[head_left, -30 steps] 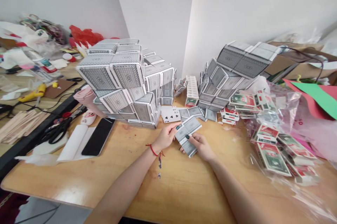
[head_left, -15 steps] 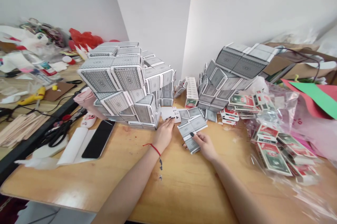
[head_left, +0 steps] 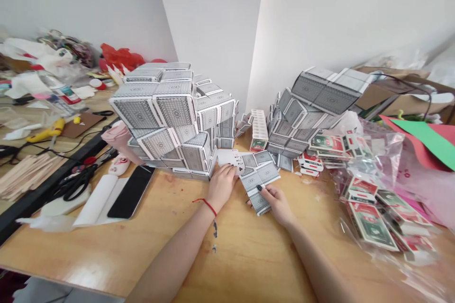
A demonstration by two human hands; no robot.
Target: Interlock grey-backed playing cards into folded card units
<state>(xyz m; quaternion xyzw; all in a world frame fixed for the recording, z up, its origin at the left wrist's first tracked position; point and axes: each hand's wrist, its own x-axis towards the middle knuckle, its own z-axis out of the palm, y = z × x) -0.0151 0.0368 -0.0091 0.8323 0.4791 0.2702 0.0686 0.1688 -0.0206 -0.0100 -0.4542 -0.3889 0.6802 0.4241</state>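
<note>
In the head view, my left hand [head_left: 222, 183] rests palm down on the table, its fingers lying stretched over the near edge of several face-up playing cards [head_left: 226, 157]. My right hand [head_left: 277, 201] grips a joined piece of grey-backed playing cards [head_left: 259, 176], thumb on top and other fingertips underneath. More grey-backed cards [head_left: 262, 156] lie just behind that piece. Beyond my left hand stands a large stacked structure of folded cards [head_left: 174, 123]. Another card structure [head_left: 302, 108] rises behind my right hand.
Between the structures stands a row of card boxes [head_left: 259, 131]. Red-green card boxes [head_left: 371, 227] and clear plastic lie at right. At left are a phone [head_left: 131, 193], a white paper roll [head_left: 95, 200], black scissors [head_left: 76, 184], wooden sticks [head_left: 26, 177] and a yellow glue gun [head_left: 50, 131].
The view has tilted up slightly, so things sit lower in the picture. My left hand has shifted a little over the face-up cards; my right hand keeps its grip on the card piece.
</note>
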